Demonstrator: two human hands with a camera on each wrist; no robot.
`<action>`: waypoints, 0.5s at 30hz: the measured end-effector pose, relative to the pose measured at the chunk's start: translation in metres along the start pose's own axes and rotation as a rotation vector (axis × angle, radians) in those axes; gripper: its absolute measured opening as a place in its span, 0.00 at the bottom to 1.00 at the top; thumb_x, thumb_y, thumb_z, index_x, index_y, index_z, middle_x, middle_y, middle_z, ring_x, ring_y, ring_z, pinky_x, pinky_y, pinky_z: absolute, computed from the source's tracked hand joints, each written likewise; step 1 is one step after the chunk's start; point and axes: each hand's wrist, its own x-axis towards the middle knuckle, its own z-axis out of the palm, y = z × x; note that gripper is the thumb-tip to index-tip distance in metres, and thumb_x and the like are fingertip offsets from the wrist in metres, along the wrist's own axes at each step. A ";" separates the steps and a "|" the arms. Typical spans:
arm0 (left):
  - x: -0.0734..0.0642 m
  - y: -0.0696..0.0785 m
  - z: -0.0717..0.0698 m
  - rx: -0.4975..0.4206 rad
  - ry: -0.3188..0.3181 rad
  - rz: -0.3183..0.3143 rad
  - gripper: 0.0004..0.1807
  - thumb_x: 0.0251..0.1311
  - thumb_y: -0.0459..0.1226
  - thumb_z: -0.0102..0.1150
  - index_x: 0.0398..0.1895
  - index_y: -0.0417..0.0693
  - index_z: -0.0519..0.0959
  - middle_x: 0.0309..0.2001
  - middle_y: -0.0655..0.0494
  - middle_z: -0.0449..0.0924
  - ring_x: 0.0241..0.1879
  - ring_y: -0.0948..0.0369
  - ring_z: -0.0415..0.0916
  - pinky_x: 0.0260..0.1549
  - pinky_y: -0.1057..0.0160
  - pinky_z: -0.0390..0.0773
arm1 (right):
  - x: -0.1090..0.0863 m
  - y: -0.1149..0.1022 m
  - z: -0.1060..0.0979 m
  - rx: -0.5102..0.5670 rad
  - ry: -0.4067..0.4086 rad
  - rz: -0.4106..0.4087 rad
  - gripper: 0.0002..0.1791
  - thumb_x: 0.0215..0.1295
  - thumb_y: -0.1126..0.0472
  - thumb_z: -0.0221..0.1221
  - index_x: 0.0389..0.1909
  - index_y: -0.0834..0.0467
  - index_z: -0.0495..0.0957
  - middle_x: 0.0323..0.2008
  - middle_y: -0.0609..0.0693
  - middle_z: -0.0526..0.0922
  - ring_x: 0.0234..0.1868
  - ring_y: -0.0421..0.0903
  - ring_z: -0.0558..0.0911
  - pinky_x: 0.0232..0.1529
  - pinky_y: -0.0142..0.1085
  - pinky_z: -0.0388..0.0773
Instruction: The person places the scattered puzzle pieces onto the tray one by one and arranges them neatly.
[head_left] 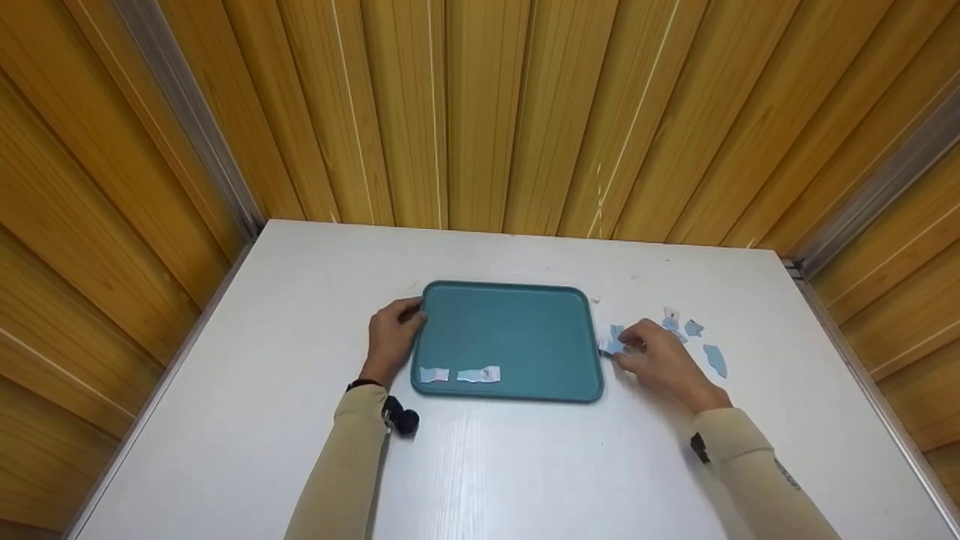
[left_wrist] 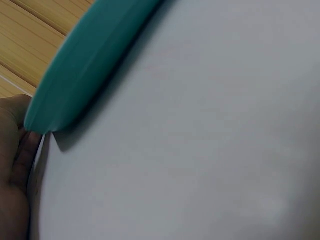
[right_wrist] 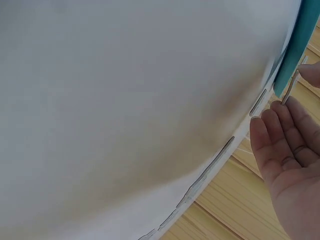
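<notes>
A teal rectangular tray lies on the white table. My left hand grips its left rim, thumb on the near side; the left wrist view shows the tray edge against the fingers. On the tray's front left lie two light-blue torn paper pieces, a small one and a longer one. Just right of the tray, my right hand pinches a thin paper piece between thumb and fingertips. Other scraps lie beyond that hand, including a curved blue piece.
More scraps, one with white print and a small one, sit on the table at right. Wood-patterned panels wall in the back and sides.
</notes>
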 end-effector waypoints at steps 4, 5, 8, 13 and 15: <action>0.000 0.000 -0.001 0.001 0.003 0.003 0.18 0.72 0.32 0.66 0.63 0.40 0.84 0.58 0.46 0.86 0.57 0.53 0.82 0.58 0.53 0.80 | 0.001 -0.005 -0.001 0.011 -0.005 0.007 0.17 0.67 0.63 0.67 0.54 0.65 0.82 0.52 0.59 0.83 0.54 0.60 0.81 0.57 0.56 0.82; 0.001 0.000 -0.001 0.002 0.003 0.003 0.18 0.72 0.32 0.66 0.63 0.40 0.84 0.57 0.46 0.86 0.57 0.53 0.82 0.58 0.53 0.80 | 0.002 -0.006 -0.001 0.013 -0.006 0.010 0.17 0.67 0.63 0.67 0.55 0.65 0.82 0.53 0.59 0.83 0.54 0.60 0.81 0.58 0.55 0.82; 0.001 0.000 -0.001 0.007 0.005 0.002 0.18 0.72 0.32 0.66 0.63 0.40 0.84 0.57 0.46 0.86 0.56 0.53 0.82 0.58 0.54 0.81 | 0.003 -0.010 0.000 0.018 -0.012 0.011 0.18 0.68 0.62 0.66 0.56 0.64 0.82 0.54 0.58 0.82 0.55 0.60 0.81 0.58 0.55 0.82; 0.000 0.001 -0.001 0.011 -0.003 0.002 0.19 0.72 0.32 0.65 0.64 0.40 0.83 0.58 0.45 0.85 0.57 0.53 0.82 0.59 0.53 0.80 | 0.002 -0.017 0.006 0.033 -0.010 -0.013 0.19 0.68 0.61 0.67 0.56 0.64 0.81 0.52 0.57 0.82 0.55 0.58 0.81 0.59 0.55 0.81; 0.000 0.001 -0.001 0.018 -0.004 0.009 0.19 0.72 0.32 0.65 0.64 0.39 0.83 0.58 0.45 0.85 0.57 0.52 0.82 0.59 0.53 0.80 | 0.002 -0.020 0.008 0.039 -0.001 -0.042 0.18 0.68 0.62 0.67 0.56 0.65 0.82 0.51 0.57 0.82 0.53 0.58 0.81 0.59 0.55 0.81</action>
